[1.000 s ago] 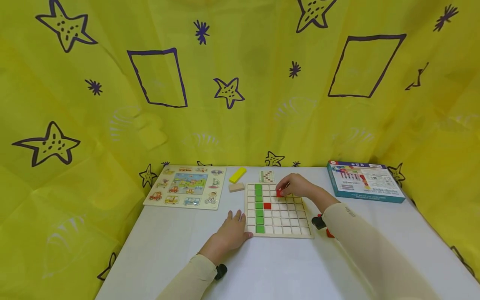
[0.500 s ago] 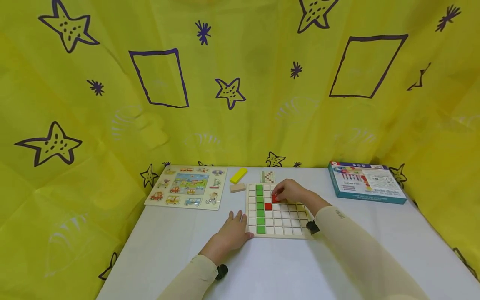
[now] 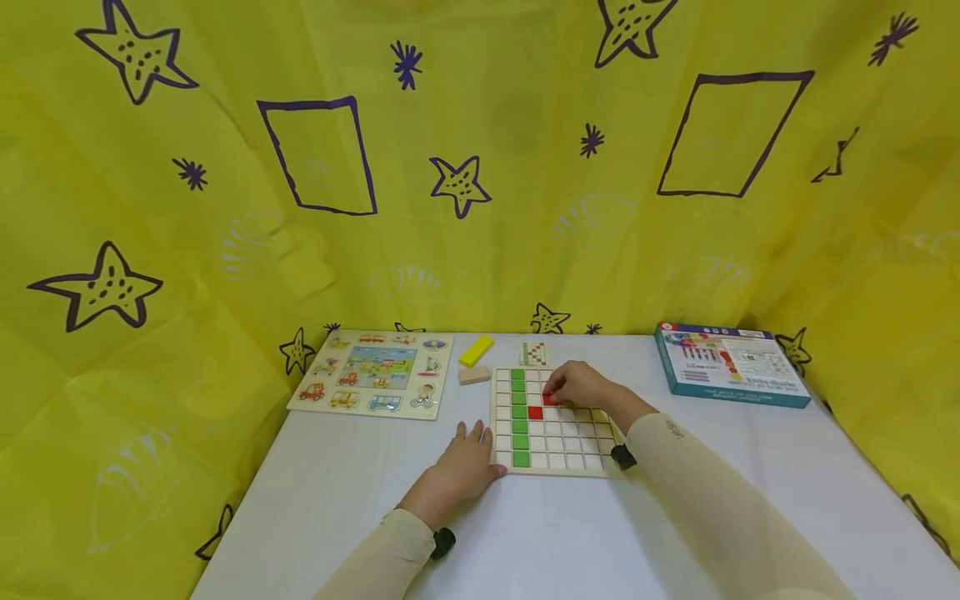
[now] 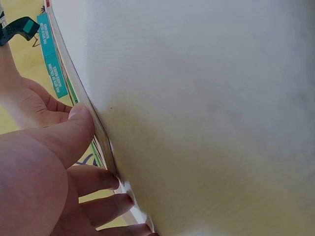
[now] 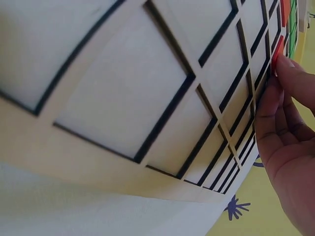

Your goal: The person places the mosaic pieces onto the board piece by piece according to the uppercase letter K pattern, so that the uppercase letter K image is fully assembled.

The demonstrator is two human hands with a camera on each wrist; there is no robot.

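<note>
Where print resolves, teal box [image 3: 735,367] reads "SETS OF COLUMN". Right hand [image 3: 588,388] — pinching red tile [image 3: 548,401]; left hand [image 3: 467,462] — fingers extended, touching gridded board [image 3: 575,446].

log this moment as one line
right hand: pinches red tile at grid board; left hand: rests at grid board's left edge; green tiles: in one column

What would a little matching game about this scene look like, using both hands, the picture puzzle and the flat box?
1. Left hand
2. Right hand
3. Picture puzzle
4. Flat box

A. Pinching a red tile
B. Rightmost in the head view, with teal sides
C. At the left edge of the grid board
D. Leftmost in the head view

Pairs: 1-C, 2-A, 3-D, 4-B
</note>
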